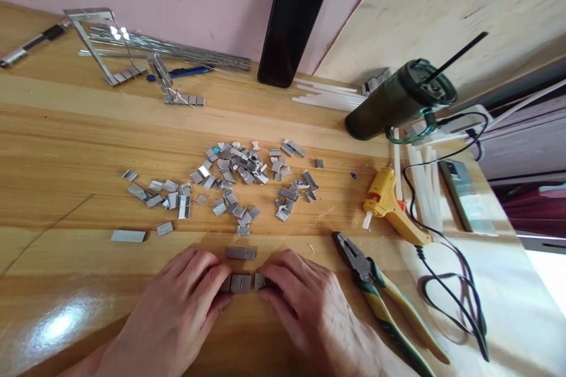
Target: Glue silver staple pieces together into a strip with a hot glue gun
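Note:
My left hand (177, 312) and my right hand (305, 306) rest on the wooden table (66, 147), fingertips meeting at a short row of small silver metal pieces (241, 283). Both hands pinch the ends of that row, the left at its left end, the right at its right end. Just beyond the fingers lies another joined metal strip (241, 253). A scattered pile of several similar metal pieces (239, 179) covers the table's middle.
Pliers (380, 294) with green-yellow handles lie right of my right hand. A yellow glue gun (391, 206) with black cord, a dark green bottle (398, 100), glue sticks, a phone (294, 17) leaning on the wall, and metal frames (106, 41) stand farther back.

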Available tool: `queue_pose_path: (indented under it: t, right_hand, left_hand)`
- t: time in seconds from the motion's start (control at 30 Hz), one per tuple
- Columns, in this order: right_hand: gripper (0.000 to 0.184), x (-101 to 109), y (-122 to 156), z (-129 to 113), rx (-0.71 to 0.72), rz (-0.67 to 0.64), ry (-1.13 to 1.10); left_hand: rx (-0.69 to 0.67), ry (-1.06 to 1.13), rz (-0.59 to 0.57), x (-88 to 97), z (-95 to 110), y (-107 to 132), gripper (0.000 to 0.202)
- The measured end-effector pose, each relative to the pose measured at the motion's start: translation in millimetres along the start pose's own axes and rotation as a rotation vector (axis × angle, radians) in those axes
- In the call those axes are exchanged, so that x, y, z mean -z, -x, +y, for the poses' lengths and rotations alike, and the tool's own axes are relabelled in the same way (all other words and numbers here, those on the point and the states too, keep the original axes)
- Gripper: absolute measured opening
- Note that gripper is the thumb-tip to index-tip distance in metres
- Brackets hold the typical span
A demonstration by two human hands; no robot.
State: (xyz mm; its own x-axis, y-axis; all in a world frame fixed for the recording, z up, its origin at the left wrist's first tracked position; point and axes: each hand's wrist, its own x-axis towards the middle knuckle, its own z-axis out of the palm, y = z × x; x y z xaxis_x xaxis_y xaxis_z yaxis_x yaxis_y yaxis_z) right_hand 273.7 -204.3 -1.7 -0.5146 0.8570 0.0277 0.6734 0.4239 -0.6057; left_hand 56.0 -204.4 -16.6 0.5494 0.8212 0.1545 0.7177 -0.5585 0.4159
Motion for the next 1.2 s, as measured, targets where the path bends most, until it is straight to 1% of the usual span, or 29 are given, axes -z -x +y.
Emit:
queue_pose_path:
  t: [0.1, 0.27, 0.47, 0.63, 0.77, 0.87, 0.97, 1.07, 1.2]
  right_hand:
    - [0.011, 3, 1, -1, 0.002, 0.059, -0.022]
    - [0.009, 1, 2, -6, 0.039, 0.161, -0.030]
    - [0.007, -2, 2, -5, 0.057, 0.223, -0.034]
    - [0.009, 2, 1, -5, 0.044, 0.158, -0.018]
    - [0.012, 5, 2, -2, 0.012, 0.051, -0.005]
    - [0.014, 5, 3, 0, -0.019, -0.016, 0.005]
    - [0.014, 4, 2, 0, -0.030, -0.039, 0.002]
    - [0.014, 3, 2, -1, -0.031, -0.045, -0.003]
    - [0.013, 1, 2, -1, -0.025, -0.048, -0.003]
  left_hand:
    - [0.010, 0.026, 0.012, -1.7, 0, 2, 0.017]
    - [0.005, 0.086, 0.034, -1.7, 0, 4, 0.022]
    - [0.045, 0.074, -0.004, -4.1, -2, 6, 0.026]
    - [0.068, 0.049, -0.010, -10.3, 0, 8, 0.022]
    - [0.069, 0.051, -0.018, -9.9, 0, 9, 0.020]
    - [0.085, 0.036, -0.044, -8.9, 0, 11, 0.016]
    - [0.084, 0.010, -0.059, -8.1, 0, 11, 0.017]
    - [0.053, -0.004, -0.034, -8.2, 0, 11, 0.019]
    - [0.051, -0.003, -0.023, -9.8, 0, 9, 0.017]
